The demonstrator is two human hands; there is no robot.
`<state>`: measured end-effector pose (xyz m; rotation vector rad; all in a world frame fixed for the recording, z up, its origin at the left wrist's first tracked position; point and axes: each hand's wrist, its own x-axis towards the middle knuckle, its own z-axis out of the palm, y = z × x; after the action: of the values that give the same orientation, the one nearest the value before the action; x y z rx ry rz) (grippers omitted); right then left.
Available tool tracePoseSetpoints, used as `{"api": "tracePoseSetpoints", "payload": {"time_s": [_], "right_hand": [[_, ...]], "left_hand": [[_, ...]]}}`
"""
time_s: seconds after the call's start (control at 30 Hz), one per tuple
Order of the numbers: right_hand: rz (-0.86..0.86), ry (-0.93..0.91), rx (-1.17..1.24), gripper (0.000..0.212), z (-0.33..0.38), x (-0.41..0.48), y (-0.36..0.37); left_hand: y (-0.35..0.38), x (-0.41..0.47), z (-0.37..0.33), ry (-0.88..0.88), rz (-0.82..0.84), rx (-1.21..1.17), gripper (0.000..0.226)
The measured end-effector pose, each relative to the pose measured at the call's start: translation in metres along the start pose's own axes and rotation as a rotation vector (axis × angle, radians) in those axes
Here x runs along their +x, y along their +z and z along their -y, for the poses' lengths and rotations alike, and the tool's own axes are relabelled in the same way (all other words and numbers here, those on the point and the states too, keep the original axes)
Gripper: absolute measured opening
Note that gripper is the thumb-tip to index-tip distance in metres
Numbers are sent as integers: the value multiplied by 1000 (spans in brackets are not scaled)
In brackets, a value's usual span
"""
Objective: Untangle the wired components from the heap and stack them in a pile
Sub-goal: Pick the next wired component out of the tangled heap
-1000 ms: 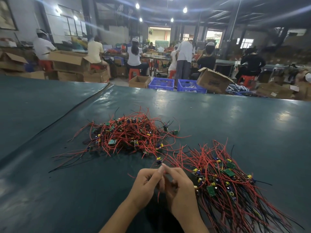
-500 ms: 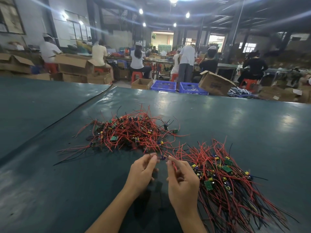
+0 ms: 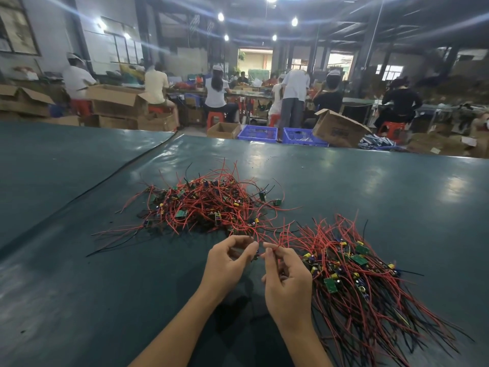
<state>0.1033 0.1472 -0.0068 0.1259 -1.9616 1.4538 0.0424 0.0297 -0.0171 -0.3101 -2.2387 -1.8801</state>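
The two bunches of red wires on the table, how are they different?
The tangled heap has wires looping every way; the sorted pile has wires lying mostly one way, fanning toward the near right. The tangled heap sits farther off; the sorted pile lies closer, beside the right hand. Both hold red and black wires on little green boards.

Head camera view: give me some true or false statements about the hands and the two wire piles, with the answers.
1. The tangled heap lies farther from the person than the sorted pile. True.
2. The left hand lies flat on the table. False: it is raised, and its fingers pinch a wired component.
3. The sorted pile lies to the right of the right hand. True.
4. The right hand is empty. False: it pinches the red wire of that wired component.
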Motion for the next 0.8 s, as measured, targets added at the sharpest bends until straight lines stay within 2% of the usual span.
{"api": "tracePoseSetpoints", "payload": {"time_s": [0.2, 0.33, 0.4, 0.57, 0.8], "right_hand": [[24, 70, 17, 22, 0, -3, 0], [28, 110, -16, 17, -3, -3, 1], [23, 143, -30, 16, -6, -3, 1], [27, 245, 81, 25, -4, -1, -1], [11, 347, 227, 14, -3, 1, -3]], "left_hand": [[1, -2, 0, 143, -20, 53, 10], [6, -8, -2, 451, -38, 160, 8], [8, -10, -5, 528, -50, 217, 11], [9, -14, -7, 607, 5, 278, 14], [9, -16, -5, 619, 37, 306, 22]]}}
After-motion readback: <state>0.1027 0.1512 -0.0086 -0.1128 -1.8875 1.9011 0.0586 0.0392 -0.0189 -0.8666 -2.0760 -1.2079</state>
